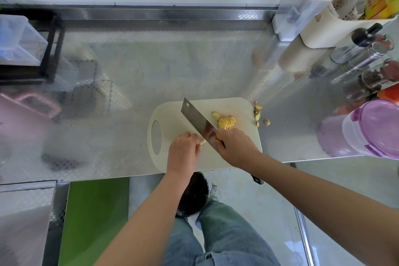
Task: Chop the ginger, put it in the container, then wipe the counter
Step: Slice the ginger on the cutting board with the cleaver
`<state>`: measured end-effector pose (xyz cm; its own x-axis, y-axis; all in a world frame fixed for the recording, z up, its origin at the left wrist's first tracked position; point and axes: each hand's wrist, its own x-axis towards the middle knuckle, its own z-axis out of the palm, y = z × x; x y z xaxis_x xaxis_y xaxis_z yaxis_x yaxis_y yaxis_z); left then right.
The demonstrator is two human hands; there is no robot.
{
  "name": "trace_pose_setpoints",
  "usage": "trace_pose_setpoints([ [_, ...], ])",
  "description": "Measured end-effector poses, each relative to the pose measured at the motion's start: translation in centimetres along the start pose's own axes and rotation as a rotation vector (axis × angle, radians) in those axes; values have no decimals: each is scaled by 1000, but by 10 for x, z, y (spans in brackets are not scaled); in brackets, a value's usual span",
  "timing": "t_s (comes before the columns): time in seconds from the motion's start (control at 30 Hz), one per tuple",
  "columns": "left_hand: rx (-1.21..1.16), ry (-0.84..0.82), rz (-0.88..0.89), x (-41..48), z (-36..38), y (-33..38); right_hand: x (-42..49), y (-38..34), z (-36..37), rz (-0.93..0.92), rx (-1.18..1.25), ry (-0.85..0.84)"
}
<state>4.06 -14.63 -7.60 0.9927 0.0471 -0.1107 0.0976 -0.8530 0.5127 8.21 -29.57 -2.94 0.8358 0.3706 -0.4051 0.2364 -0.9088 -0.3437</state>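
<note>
Yellow ginger slices (226, 123) piled on the far side of the blade, one nub left to cut

Ginger nub (202, 141) is pinched under the left hand (183, 151), probably tiny, it's mostly hidden. Cleaver (197, 122) runs diagonally, touching its right side, with the right hand (236, 147) clenched round the handle, all on the cutting board (172, 112).

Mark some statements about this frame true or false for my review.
1. The right hand grips the cleaver. True.
2. The slices are in the container. False: they lie on the board, beside the blade.
3. The left hand holds ginger on the board. True.
4. The container stands left of the board. False: it stands to the right.
5. Peels lie on the counter by the board's right edge. True.
</note>
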Motion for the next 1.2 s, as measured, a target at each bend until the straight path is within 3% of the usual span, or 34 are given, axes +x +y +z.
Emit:
trace_pose_setpoints([
  [0.6,30,21,41,3,4,-3,15,-20,16,24,-145,-46],
  [0.83,5,22,46,2,3,-4,19,-19,26,46,-77,10],
  [1.03,-16,29,2,-2,5,-7,13,-8,24,173,169,113],
  [1.2,-19,47,-2,-3,4,-5,9,-7,8,79,138,102],
])
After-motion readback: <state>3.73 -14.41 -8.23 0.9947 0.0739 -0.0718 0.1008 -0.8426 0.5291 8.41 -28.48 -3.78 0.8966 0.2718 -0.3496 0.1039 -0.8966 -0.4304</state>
